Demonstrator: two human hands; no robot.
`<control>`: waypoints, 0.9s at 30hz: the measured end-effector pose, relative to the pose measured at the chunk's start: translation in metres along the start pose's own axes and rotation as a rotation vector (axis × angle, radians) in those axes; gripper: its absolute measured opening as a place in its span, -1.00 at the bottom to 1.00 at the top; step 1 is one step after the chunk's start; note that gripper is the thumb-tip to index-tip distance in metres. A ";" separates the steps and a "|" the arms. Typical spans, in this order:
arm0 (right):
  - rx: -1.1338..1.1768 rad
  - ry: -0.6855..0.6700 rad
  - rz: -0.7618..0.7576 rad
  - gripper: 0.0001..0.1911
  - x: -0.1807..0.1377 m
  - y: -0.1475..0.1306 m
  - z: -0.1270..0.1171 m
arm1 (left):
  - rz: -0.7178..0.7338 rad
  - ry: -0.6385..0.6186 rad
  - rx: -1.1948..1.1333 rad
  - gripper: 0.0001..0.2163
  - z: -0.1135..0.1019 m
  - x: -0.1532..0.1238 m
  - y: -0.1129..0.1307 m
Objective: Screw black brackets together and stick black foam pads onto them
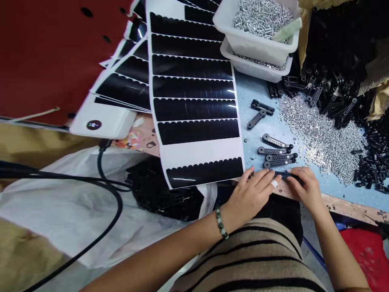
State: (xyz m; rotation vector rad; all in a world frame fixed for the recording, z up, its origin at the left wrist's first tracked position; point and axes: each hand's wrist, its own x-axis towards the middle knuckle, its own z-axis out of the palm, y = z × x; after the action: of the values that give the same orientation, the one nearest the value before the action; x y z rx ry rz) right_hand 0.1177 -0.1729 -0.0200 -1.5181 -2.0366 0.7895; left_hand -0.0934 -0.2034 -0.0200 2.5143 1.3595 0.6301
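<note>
My left hand and my right hand meet at the table's front edge, both with fingers pinched on a thin black plastic strip lying flat between them. A white tape wraps one left fingertip, and a beaded bracelet sits on the left wrist. Just beyond the strip lie three assembled black link pieces with round ends. A sheet of glossy black scalloped stickers lies left of the hands, its lower corner touching my left hand.
A heap of small silver screws spreads right of the links, with piles of black plastic parts behind it. Two stacked white bins hold more screws. A white device with black cables sits left, above a white bag.
</note>
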 end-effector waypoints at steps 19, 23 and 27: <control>-0.185 0.090 -0.148 -0.70 -0.015 0.003 -0.004 | -0.251 0.068 -0.528 -0.67 -0.005 -0.051 0.010; -0.164 0.274 -0.312 -0.65 -0.009 -0.017 0.007 | -1.026 0.145 -1.159 -0.75 0.000 -0.100 -0.001; -0.047 0.067 -0.509 -0.69 0.020 -0.058 0.037 | -1.237 0.532 -1.644 -0.72 -0.003 -0.101 -0.016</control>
State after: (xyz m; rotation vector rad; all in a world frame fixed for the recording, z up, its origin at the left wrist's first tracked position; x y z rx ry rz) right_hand 0.0472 -0.1727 -0.0056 -0.9593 -2.2588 0.4827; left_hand -0.1552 -0.2789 -0.0506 0.1409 1.2281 1.2530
